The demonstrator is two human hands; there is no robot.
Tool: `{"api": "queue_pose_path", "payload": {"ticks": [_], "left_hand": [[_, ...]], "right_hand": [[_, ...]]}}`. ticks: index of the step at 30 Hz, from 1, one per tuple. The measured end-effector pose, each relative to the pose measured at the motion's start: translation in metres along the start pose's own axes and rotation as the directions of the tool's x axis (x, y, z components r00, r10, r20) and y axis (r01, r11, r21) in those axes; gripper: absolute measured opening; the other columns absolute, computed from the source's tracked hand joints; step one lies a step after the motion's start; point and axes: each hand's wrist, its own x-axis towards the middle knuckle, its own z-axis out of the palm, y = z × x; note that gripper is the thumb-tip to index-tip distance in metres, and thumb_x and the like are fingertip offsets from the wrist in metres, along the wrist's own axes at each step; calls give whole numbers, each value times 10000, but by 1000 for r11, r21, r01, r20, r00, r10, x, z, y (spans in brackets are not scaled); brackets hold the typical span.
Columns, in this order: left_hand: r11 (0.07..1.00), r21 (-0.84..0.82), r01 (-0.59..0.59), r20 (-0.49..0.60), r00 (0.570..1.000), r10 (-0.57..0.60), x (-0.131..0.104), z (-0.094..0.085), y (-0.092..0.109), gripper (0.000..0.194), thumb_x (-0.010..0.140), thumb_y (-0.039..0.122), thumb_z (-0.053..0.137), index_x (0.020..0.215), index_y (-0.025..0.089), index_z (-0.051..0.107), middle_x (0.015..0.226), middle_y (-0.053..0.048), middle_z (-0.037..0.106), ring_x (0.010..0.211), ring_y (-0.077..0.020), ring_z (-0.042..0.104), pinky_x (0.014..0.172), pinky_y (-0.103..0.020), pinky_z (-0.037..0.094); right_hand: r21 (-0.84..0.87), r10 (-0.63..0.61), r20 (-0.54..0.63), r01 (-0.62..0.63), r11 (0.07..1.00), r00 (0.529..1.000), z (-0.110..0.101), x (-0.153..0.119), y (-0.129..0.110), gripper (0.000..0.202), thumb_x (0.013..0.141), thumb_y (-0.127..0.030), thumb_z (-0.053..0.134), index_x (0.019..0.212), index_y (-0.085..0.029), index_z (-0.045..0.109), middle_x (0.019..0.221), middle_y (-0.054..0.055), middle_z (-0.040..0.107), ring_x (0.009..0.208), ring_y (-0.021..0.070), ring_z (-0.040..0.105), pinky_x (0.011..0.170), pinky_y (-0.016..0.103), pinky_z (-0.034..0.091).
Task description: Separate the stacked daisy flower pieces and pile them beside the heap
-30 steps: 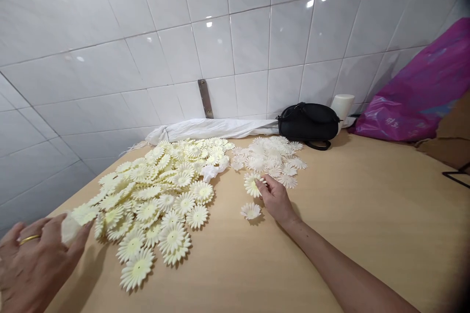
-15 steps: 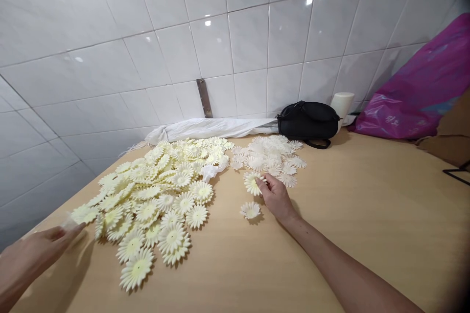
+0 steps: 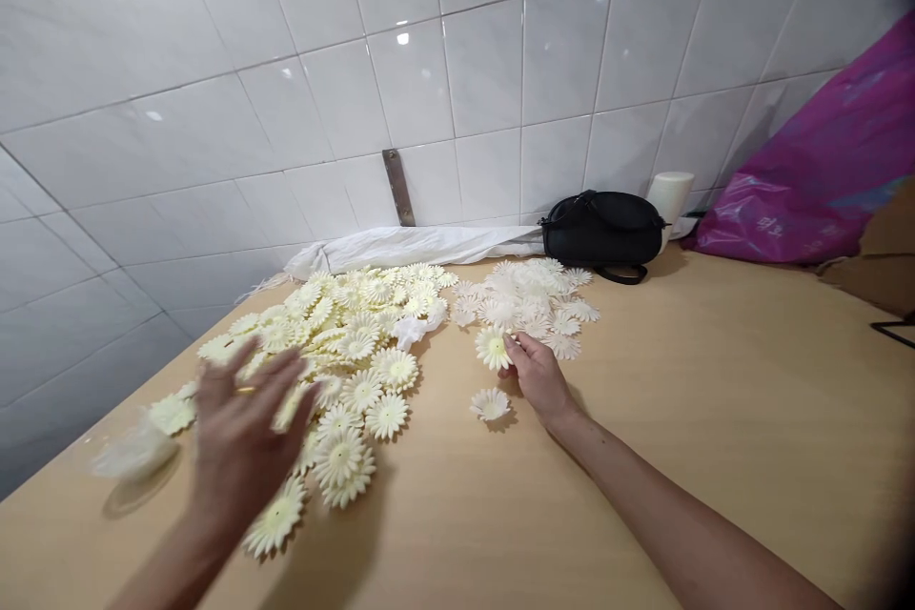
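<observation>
My left hand (image 3: 247,429), slightly blurred, hovers with spread fingers over the left part of a pile of pale yellow flower pieces (image 3: 339,343). Between the thumb and fingers of my right hand (image 3: 539,381) is one yellow flower piece (image 3: 493,348), its face toward me. Just below it a single whitish flower piece (image 3: 490,404) lies on the table. Behind my right hand spreads a smaller heap of whitish flower pieces (image 3: 529,291). A crumpled clear plastic bag (image 3: 137,450) is left of my left hand.
Along the tiled wall lie a white cloth (image 3: 421,246), a black case (image 3: 604,229) and a white cylinder (image 3: 670,200). A purple bag (image 3: 807,181) stands at the right on the wooden table (image 3: 715,419), beside brown cardboard (image 3: 883,257).
My left hand has left the clear plastic bag and moved right over the yellow pile, its fingers now spread. My right hand keeps its flower piece, now turned slightly.
</observation>
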Motion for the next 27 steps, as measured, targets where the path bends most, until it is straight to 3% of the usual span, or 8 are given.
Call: {"api": "queue_pose_path", "payload": {"ticks": [5, 11, 14, 17, 19, 20, 23, 27], "left_hand": [[967, -161, -198, 306, 921, 240, 14, 69, 111, 340, 770, 179, 493, 1110, 181, 518, 1232, -63, 514, 1248, -281, 298, 1016, -519, 201], [924, -382, -28, 371, 911, 181, 12, 104, 128, 279, 765, 72, 398, 972, 144, 572, 1061, -111, 590, 1155, -261, 409, 965, -471, 302], [789, -503, 352, 378, 911, -166, 21, 106, 131, 161, 796, 169, 419, 876, 158, 559, 894, -92, 577, 928, -203, 520, 828, -389, 422], [343, -560, 755, 554, 648, -523, 29, 112, 137, 289, 731, 294, 550, 978, 153, 503, 911, -81, 534, 784, -164, 530, 663, -308, 466], [-8, -561, 828, 733, 492, -471, 31, 118, 142, 318, 689, 322, 594, 934, 140, 506, 820, -53, 542, 677, -132, 527, 586, -265, 454], [-129, -551, 824, 786, 461, -412, 30, 121, 144, 275, 685, 321, 597, 869, 134, 515, 742, -31, 540, 614, -113, 513, 554, -244, 439], [-240, -584, 776, 793, 480, -376, 26, 127, 146, 191, 693, 302, 585, 696, 135, 494, 566, 19, 492, 505, -82, 465, 496, -206, 387], [-121, -645, 755, 727, 557, -402, 22, 128, 144, 182, 715, 288, 562, 639, 138, 491, 530, 27, 479, 497, -81, 450, 488, -199, 367]], "right_hand": [[55, 17, 116, -23, 998, 993, 3, -6, -4, 316, 766, -461, 468, 612, -185, 458, 536, -32, 465, 500, 102, 429, 487, 227, 349], [105, 3, 109, -14, 994, 994, 0, -4, -4, 301, 771, -447, 475, 614, -191, 449, 525, -44, 449, 509, 103, 416, 510, 233, 358], [92, -24, 111, 14, 996, 994, 1, -4, -5, 307, 784, -444, 461, 614, -189, 444, 537, -39, 454, 511, 103, 417, 508, 234, 360], [114, -13, 139, -3, 994, 990, 3, -6, -9, 286, 794, -435, 451, 649, -188, 454, 564, -35, 464, 522, 103, 433, 507, 231, 369], [137, -9, 168, -15, 990, 986, 4, -8, -12, 278, 799, -431, 442, 663, -189, 451, 581, -33, 462, 530, 103, 440, 505, 229, 380], [133, -9, 183, -15, 991, 983, 4, -8, -13, 280, 801, -431, 436, 661, -189, 446, 586, -32, 460, 536, 105, 445, 504, 229, 385], [53, -26, 210, 16, 998, 977, 5, -10, -17, 294, 810, -430, 417, 638, -191, 423, 598, -27, 459, 553, 109, 465, 517, 229, 398], [-139, -61, 205, 91, 986, 977, 5, -13, -21, 295, 841, -408, 355, 635, -200, 393, 572, -25, 469, 540, 114, 480, 514, 226, 379]]}}
